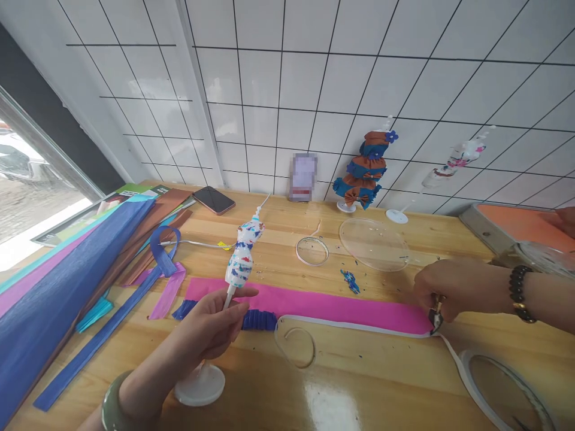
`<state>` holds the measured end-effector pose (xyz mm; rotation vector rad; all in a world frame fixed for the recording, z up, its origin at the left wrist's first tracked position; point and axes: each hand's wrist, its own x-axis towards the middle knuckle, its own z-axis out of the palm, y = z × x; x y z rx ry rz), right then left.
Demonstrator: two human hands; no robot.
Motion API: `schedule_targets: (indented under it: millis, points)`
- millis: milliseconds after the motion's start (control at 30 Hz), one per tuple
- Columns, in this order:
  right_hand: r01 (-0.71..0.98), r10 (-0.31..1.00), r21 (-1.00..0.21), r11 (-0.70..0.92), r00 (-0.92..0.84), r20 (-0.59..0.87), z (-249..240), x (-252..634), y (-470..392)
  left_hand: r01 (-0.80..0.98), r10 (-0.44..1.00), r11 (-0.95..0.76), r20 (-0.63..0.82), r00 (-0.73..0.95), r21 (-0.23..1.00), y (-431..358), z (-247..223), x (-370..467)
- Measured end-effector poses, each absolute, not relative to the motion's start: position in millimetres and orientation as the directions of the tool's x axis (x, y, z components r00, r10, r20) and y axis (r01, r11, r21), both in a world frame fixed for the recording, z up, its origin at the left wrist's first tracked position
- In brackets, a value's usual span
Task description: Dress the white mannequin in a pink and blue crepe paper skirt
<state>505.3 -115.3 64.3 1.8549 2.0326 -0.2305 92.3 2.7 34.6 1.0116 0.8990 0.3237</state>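
Observation:
My left hand [215, 323] is closed round the white stem of a small dress form [241, 257], which is white with blue and red specks. Its round white base [200, 386] shows below my hand. Behind it lies a long strip of pink crepe paper [332, 305] with white tape [359, 327] along its near edge. At the strip's right end my right hand [442, 290] grips small scissors [435, 317], their blades at the tape; the fingers partly hide them. A gathered piece of dark blue crepe paper [259, 319] lies beside my left hand.
Rolls of coloured crepe paper [76, 281] and a blue strip [99, 350] cover the left side. A phone [214, 200] lies at the back. Near the wall stands a form dressed in orange and blue [363, 170]. A tape roll [507, 389] lies front right, a clear disc [374, 243] behind.

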Motion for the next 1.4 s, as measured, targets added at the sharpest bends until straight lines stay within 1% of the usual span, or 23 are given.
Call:
schedule_targets:
  millis: [267,367,533,633,700,800,900,1033,1233,1400]
  points:
    - [0.968,0.938,0.161,0.193,-0.134,-0.320,67,502,-124,0.147,0.615,0.523,-0.492,0.617,0.839,2,34,92]
    - [0.977,0.932,0.107,0.183,-0.138,-0.335,73,503,-132,0.141,0.607,0.515,-0.476,0.636,0.846,0,33,91]
    - [0.995,0.897,0.007,0.102,-0.089,-0.433,88,501,-145,0.167,0.592,0.504,-0.480,0.647,0.848,0,35,91]
    - [0.996,0.885,-0.015,0.086,-0.084,-0.459,93,497,-149,0.159,0.615,0.491,-0.470,0.633,0.857,-1,38,94]
    - [0.992,0.894,-0.001,0.124,-0.113,-0.435,93,495,-152,0.149,0.634,0.485,-0.464,0.619,0.862,-1,40,95]
    - [0.976,0.918,0.052,0.209,-0.178,-0.354,90,493,-158,0.135,0.641,0.474,-0.445,0.625,0.870,-2,40,96]
    - [0.963,0.939,0.103,0.250,-0.215,-0.269,85,493,-165,0.119,0.641,0.457,-0.420,0.643,0.881,-1,38,95]
    - [0.955,0.951,0.137,0.264,-0.234,-0.202,79,490,-172,0.111,0.641,0.446,-0.404,0.653,0.888,0,36,93]
    - [0.926,0.955,0.245,0.287,-0.257,-0.146,77,480,-180,0.076,0.644,0.436,-0.370,0.669,0.897,1,33,92]
    - [0.943,0.969,0.234,0.238,-0.215,-0.119,78,473,-195,0.080,0.636,0.422,-0.358,0.684,0.903,1,30,91]
